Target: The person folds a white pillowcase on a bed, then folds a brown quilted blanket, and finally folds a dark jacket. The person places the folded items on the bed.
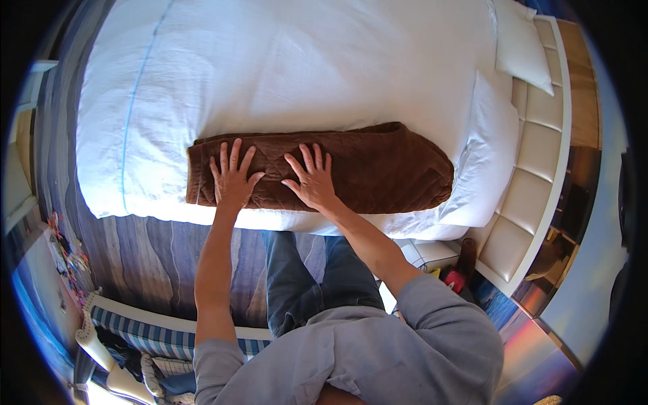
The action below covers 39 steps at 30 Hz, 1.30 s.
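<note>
A dark brown quilted cloth item [385, 169], folded into a long strip, lies along the near edge of a bed with a white cover [324, 61]. My left hand [234, 174] rests palm down on its left part, fingers spread. Flat on its middle, also with fingers apart, is my right hand [313, 177]. Neither hand grips the cloth. The strip's right end is rounded and comes close to a white pillow [488, 152]; near its top right corner a fold stands slightly raised.
A padded cream headboard [539, 152] borders the bed at right, with a second pillow [521, 45] farther back. Behind me at lower left stands a striped sofa [147, 329] holding clothes. A white bedside table [430, 253] is near my right arm.
</note>
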Each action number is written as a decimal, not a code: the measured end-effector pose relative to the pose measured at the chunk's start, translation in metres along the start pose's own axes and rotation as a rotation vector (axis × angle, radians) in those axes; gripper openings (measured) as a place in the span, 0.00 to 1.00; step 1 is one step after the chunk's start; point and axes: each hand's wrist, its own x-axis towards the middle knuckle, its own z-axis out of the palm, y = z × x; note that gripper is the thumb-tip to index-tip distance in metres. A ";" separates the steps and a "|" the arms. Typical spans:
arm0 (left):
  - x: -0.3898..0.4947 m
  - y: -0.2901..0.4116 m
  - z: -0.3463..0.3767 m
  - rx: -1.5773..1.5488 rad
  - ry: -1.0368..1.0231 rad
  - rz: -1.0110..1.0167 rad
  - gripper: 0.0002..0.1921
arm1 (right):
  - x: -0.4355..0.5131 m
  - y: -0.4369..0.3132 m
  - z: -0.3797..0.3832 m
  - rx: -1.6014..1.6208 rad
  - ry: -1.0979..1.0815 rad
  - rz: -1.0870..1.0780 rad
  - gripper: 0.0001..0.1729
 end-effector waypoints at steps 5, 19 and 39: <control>0.011 0.000 0.032 0.178 -0.046 -0.057 0.42 | 0.007 0.023 0.038 0.116 0.064 -0.021 0.43; 0.027 0.190 -0.008 -0.121 0.126 0.393 0.40 | -0.096 0.178 -0.061 -0.032 0.340 0.246 0.37; 0.122 0.398 0.073 -0.057 0.061 0.465 0.41 | -0.178 0.355 -0.094 -0.030 0.336 0.438 0.40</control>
